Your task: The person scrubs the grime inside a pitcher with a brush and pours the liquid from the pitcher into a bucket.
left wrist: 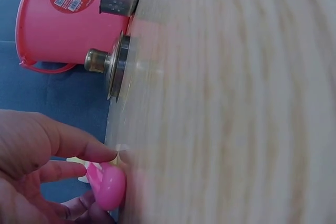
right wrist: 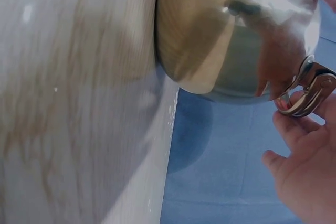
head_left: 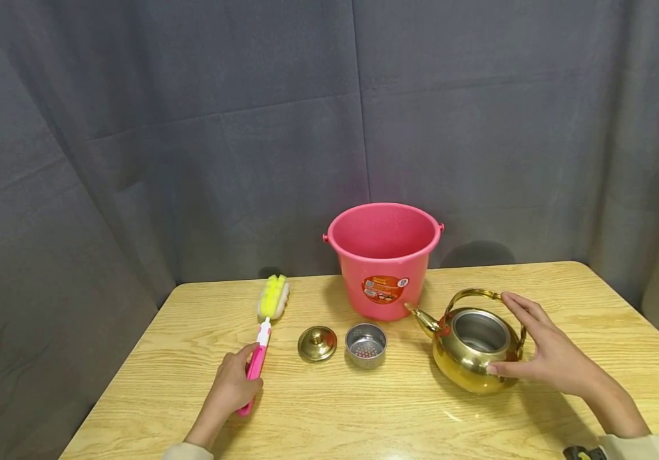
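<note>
In the head view my left hand grips the pink handle of a cleaning brush with a yellow and white sponge head, lying on the table. In the left wrist view, the thumb and fingers sit around the rounded handle end. My right hand spans the side of a lidless gold teapot, thumb on its shoulder and fingers at the raised handle. The right wrist view shows fingers behind the handle's hinge. The spout points left, toward the bucket.
A pink bucket with a round orange label stands at the back middle. Between the brush and teapot are a gold lid, knob up, and a metal strainer cup. Grey curtains hang behind the wooden table.
</note>
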The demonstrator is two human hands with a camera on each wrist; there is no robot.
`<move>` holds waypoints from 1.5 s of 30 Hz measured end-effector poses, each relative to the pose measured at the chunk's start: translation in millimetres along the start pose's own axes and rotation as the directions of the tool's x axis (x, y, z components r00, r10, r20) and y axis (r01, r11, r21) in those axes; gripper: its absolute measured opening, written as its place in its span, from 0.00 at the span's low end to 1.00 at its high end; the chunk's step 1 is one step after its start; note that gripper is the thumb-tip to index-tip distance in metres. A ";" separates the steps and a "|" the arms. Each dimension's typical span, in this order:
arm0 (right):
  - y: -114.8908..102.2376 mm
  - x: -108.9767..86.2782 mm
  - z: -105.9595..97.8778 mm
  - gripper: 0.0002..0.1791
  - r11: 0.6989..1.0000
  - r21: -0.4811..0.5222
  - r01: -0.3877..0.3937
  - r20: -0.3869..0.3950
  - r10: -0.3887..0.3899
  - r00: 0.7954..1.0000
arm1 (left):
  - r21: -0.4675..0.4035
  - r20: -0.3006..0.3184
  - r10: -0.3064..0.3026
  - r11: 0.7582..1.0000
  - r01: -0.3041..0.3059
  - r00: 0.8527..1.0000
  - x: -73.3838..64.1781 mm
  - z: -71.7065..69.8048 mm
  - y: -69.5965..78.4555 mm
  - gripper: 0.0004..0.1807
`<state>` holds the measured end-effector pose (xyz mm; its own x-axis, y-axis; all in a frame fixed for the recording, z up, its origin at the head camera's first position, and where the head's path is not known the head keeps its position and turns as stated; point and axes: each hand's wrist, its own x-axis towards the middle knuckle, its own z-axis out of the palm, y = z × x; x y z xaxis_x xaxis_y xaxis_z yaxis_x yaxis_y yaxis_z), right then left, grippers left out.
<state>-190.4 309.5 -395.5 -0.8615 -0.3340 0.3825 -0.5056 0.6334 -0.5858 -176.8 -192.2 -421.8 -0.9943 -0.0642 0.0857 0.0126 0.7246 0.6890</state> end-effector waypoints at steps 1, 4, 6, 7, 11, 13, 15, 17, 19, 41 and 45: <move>-0.5 0.3 0.3 0.65 1.000 0.000 -0.001 0.000 0.001 1.000 | 0.001 0.002 0.000 1.000 0.000 1.000 0.0 -0.3 0.1 0.37; -1.8 1.0 0.6 0.65 1.000 -0.001 -0.006 0.001 0.006 1.000 | -0.004 0.011 -0.002 1.000 0.002 1.000 0.1 -1.2 0.2 0.38; -2.6 1.1 0.7 0.65 1.000 0.001 -0.009 0.003 0.009 1.000 | -0.008 0.022 -0.006 1.000 0.007 1.000 -0.1 -1.9 0.2 0.38; -2.9 1.0 0.6 0.65 1.000 0.001 -0.010 0.004 0.010 1.000 | -0.008 0.028 -0.010 1.000 0.010 1.000 0.1 -2.3 0.0 0.38; -3.2 0.1 -0.2 0.65 1.000 0.011 -0.015 0.014 0.015 1.000 | 0.043 0.021 0.001 0.999 -0.002 1.000 0.9 -4.4 1.4 0.34; -3.1 -0.1 -0.3 0.65 1.000 0.013 -0.013 0.015 0.013 1.000 | 0.087 -0.010 0.025 0.996 -0.024 1.000 1.3 -5.9 3.7 0.32; -2.9 -0.1 -0.2 0.66 1.000 0.013 -0.009 0.016 0.009 1.000 | 0.119 -0.055 0.054 0.992 -0.047 0.997 0.8 -7.2 8.3 0.29; -2.4 -0.6 -0.9 0.66 1.000 0.008 -0.006 0.013 0.006 1.000 | 0.123 -0.097 0.082 0.990 -0.070 0.992 1.5 -6.6 15.8 0.28; -2.3 -0.8 -1.9 0.66 1.000 0.002 -0.005 0.013 0.005 1.000 | 0.099 -0.127 0.110 0.990 -0.097 0.986 1.4 -4.9 26.0 0.29; -4.6 3.0 -7.5 0.42 0.899 0.333 -0.285 -0.013 0.306 0.952 | -0.829 0.189 0.243 0.560 0.021 0.952 -24.6 109.0 186.2 0.28; -4.3 4.3 -5.1 0.43 0.800 0.427 -0.421 0.070 0.435 0.898 | -0.845 0.215 0.156 0.525 0.103 0.964 -25.9 137.0 202.7 0.32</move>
<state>-191.7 308.9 -387.7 -0.9966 -0.0730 0.0386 -0.0618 0.3494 -0.9349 -163.1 50.3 -383.0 -0.9794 0.1988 0.0357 -0.0061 -0.2056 0.9786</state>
